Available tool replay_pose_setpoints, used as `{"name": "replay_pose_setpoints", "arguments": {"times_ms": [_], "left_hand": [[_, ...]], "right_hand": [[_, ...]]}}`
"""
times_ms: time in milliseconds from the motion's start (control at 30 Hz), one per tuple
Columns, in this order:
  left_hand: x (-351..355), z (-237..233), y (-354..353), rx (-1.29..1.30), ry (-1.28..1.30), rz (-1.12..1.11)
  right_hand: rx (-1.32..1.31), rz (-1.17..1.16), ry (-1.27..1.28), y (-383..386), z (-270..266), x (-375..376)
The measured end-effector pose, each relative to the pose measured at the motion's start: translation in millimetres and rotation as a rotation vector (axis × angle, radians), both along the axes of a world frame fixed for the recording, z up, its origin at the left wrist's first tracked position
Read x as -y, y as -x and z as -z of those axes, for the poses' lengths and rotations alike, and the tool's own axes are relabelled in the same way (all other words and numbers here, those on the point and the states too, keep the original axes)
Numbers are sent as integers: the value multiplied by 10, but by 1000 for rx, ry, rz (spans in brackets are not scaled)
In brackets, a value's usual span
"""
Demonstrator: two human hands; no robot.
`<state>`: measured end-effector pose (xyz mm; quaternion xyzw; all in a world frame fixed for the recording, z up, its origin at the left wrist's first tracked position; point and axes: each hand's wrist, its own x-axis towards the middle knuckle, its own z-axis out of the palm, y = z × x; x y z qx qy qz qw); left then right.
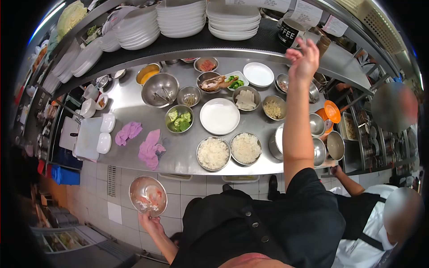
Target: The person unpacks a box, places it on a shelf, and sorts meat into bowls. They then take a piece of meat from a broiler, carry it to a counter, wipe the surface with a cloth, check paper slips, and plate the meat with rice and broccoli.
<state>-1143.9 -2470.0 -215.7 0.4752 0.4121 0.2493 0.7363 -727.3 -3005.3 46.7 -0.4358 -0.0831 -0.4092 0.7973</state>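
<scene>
My left hand (151, 223) grips the rim of a metal bowl (149, 195) in front of the steel table's near edge. Reddish and white bits of food lie in that bowl. My right hand (304, 60) is raised at the shelf, fingers apart and holding nothing, close to a black and white mug (290, 33). On the table below are an empty white plate (219, 116), two bowls of rice (213, 153) and a bowl of broccoli (179, 119).
Stacked white bowls (181, 20) line the overhead shelf (178, 56). Pink cloths (151, 149), white dishes (104, 143) and several metal bowls (160, 90) lie on the table. A co-worker (371, 214) stands at the right, one arm near the table edge.
</scene>
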Motion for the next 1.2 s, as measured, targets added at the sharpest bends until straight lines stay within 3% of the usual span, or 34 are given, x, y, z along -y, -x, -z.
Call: {"name": "replay_pose_setpoints", "arguments": {"times_ms": [100, 167, 233, 267, 300, 333, 367, 433, 633, 733, 900, 1033, 1200], "left_hand": [[-175, 52, -22, -8, 26, -17], [-435, 153, 0, -13, 36, -4], [-795, 310, -1, 11, 82, -26], [-962, 353, -23, 18, 93, -17], [-1142, 432, -39, 14, 99, -31], [-1339, 470, -39, 4, 102, -46], [-1545, 516, -25, 4, 108, -39], [-1971, 585, 6, 71, 90, -31], [-3082, 360, 29, 28, 48, -59], [-3604, 313, 61, 25, 34, -75], [-4243, 319, 20, 47, 53, -102], [-4607, 387, -86, 45, 88, -177], [-5420, 441, -234, 24, 64, -202]], "right_hand": [[-83, 31, -82, 309, 463, -635], [-190, 42, -2, 633, 845, -1322], [-336, -165, 221, 995, 1343, -2058], [-527, -387, 300, 1128, 1717, -2418], [-648, -555, 683, 1284, 1925, -2745], [-446, -576, 1156, 1430, 2171, -3028], [-486, -771, 1470, 1649, 2104, -3310], [-408, -907, 1669, 1958, 2178, -3823], [-341, -880, 1651, 2285, 1957, -4918], [-285, -768, 1599, 2282, 1999, -5285], [-344, -777, 1571, 2167, 2104, -5844], [-370, -941, 1547, 1938, 2412, -6517], [-334, -1020, 1496, 1427, 2653, -7949]]}}
